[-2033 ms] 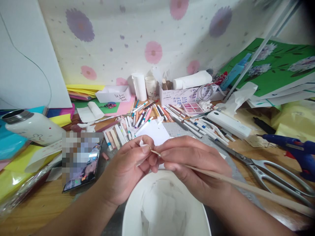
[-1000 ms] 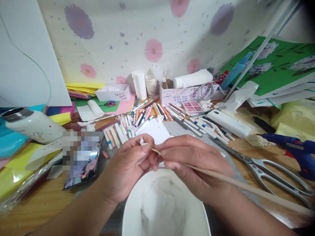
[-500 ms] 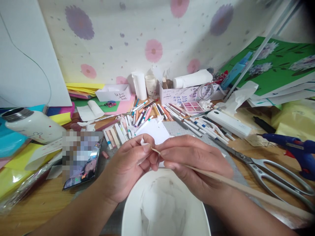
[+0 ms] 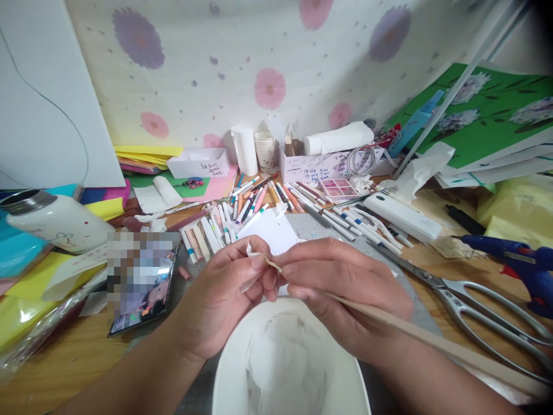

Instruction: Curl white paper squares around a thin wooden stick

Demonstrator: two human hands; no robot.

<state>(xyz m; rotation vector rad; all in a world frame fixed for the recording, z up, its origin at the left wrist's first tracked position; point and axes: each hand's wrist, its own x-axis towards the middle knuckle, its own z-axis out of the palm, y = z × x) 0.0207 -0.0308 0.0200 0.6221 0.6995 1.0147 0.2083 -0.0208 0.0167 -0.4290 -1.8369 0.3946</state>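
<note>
My left hand [image 4: 231, 300] is closed, thumb and forefinger pinching a small piece of thin white paper [image 4: 249, 280]. A narrow yellowish tip [image 4: 273, 265] bridges the gap between both hands' fingertips. My right hand [image 4: 345, 285] is closed around a long, thin beige strip or stick [image 4: 415, 329], which tapers in the fingers and runs back under the hand toward the lower right. Whether the yellowish tip is its end, I cannot tell. Just below the hands stands a white tub [image 4: 221, 369] with crumpled white paper [image 4: 289, 363] inside.
Large scissors [image 4: 458, 294] and a blue glue gun [image 4: 514, 248] lie at the right. Several markers [image 4: 254, 196] are heaped behind my hands. A phone [image 4: 149, 294] leans on the left, beside a white bottle [image 4: 60, 222]. White boxes [image 4: 201, 164] line the back.
My right hand and the beige strip have shifted very slightly. The grip of both hands looks the same, and the view has barely moved.
</note>
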